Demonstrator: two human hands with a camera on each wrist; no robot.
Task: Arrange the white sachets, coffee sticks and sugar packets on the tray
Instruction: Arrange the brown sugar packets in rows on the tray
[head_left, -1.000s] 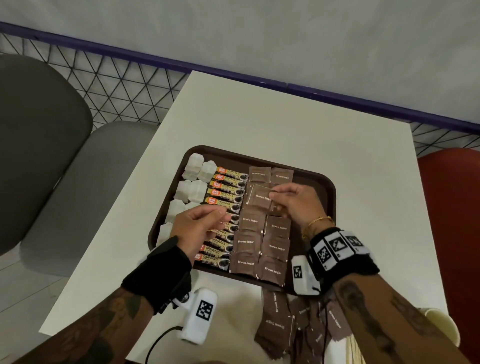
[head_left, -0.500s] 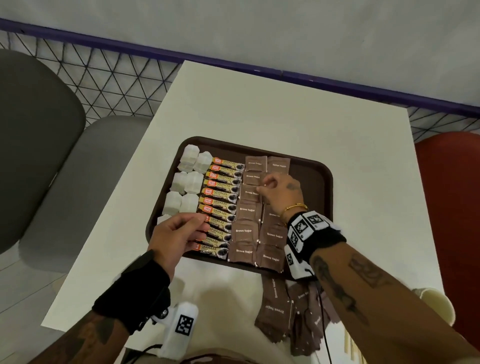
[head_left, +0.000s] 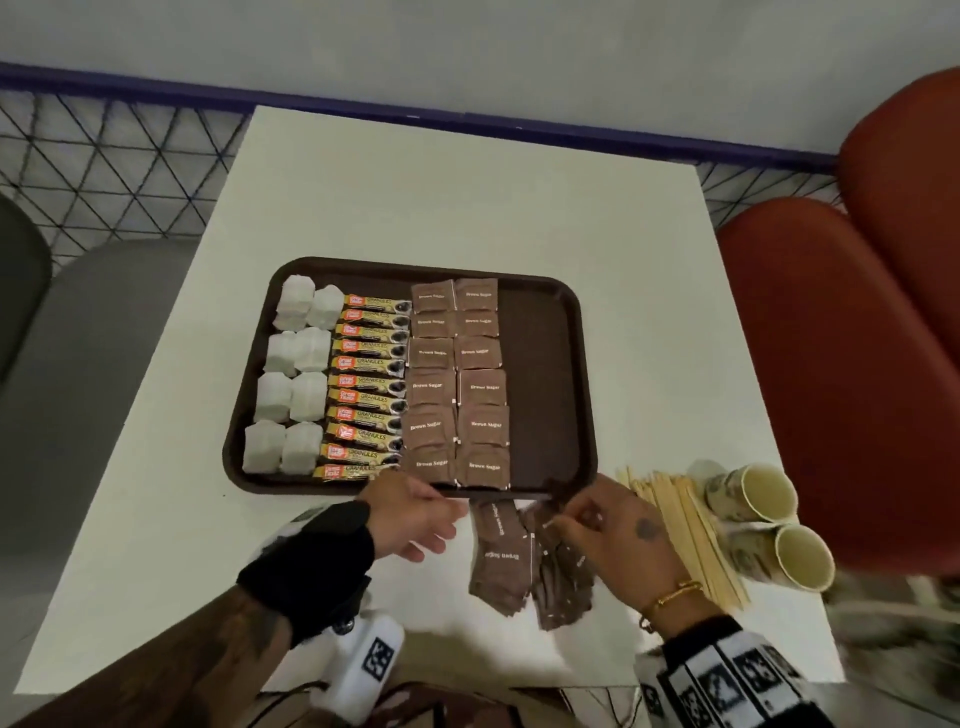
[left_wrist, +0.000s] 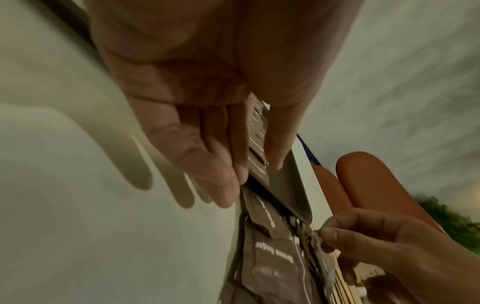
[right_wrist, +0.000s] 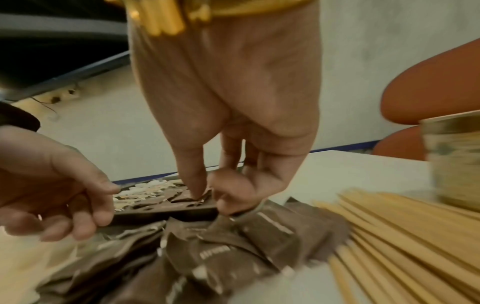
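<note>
Head view showed the tray (head_left: 545, 374) mostly filled: white sachets (head_left: 291, 379), coffee sticks (head_left: 366, 387), 2 columns of sugar packets (head_left: 457, 384). Right hand (head_left: 605, 535) was pinching 1 packet off the loose pile (head_left: 524, 561) beside the tray; left hand (head_left: 415, 512) hovered relaxed, holding nothing. My guess: a 2nd packet could've clung along, or a sloppy drop might've bumped the neat rows.

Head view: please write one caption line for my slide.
Right hand pinches a packet from the loose brown sugar packets before the filled tray; left hand open.
</note>
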